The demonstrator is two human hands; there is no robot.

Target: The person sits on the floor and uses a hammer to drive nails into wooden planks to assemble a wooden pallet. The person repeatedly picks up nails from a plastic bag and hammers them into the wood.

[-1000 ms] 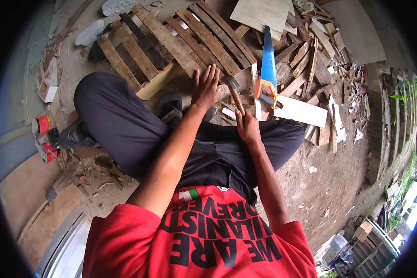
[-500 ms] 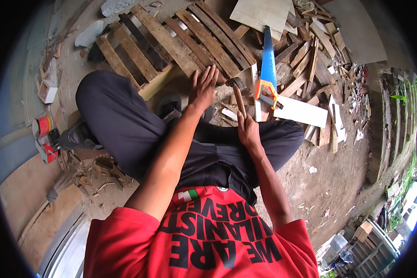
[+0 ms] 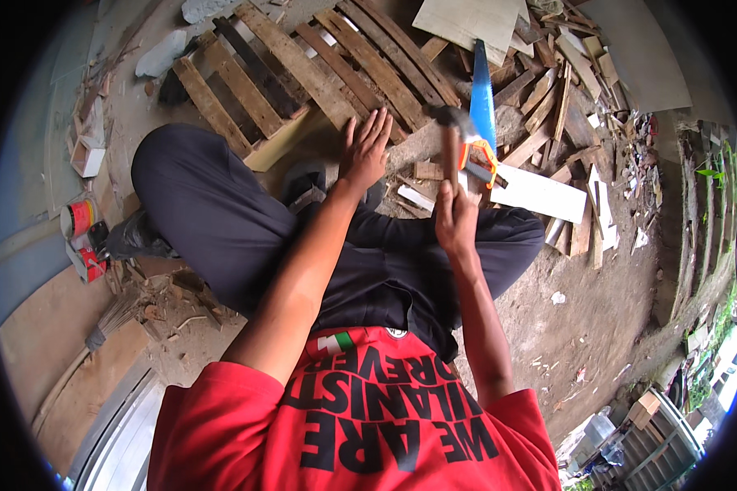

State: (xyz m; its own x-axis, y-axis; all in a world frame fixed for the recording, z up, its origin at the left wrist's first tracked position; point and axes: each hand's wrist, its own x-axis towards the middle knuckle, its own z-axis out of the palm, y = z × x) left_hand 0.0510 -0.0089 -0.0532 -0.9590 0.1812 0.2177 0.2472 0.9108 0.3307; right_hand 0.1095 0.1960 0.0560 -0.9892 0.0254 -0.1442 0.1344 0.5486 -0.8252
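My right hand (image 3: 456,217) is wrapped round the wooden handle of a hammer (image 3: 451,147). The dark hammer head is lifted clear of the wood, a little to the right of the pallet's near corner. Spread flat, my left hand (image 3: 364,151) presses its fingers on the near end of the slats of a wooden pallet (image 3: 291,61). The pallet is made of several brown, weathered boards with gaps between them. Close beyond the hammer lies a handsaw (image 3: 481,98) with a blue blade and an orange and grey handle, partly overlapped by the hammer in this view.
A white board (image 3: 540,194) lies by my right knee. Scrap wood (image 3: 549,106) is heaped at the far right, beside a pale sheet (image 3: 458,24). Red cans (image 3: 82,219) and a broom (image 3: 98,331) are at the left. A slatted crate (image 3: 663,442) stands at the lower right.
The hammer has risen from the pallet's corner and swung right, with my right hand moving along. My left hand stays flat on the slats.
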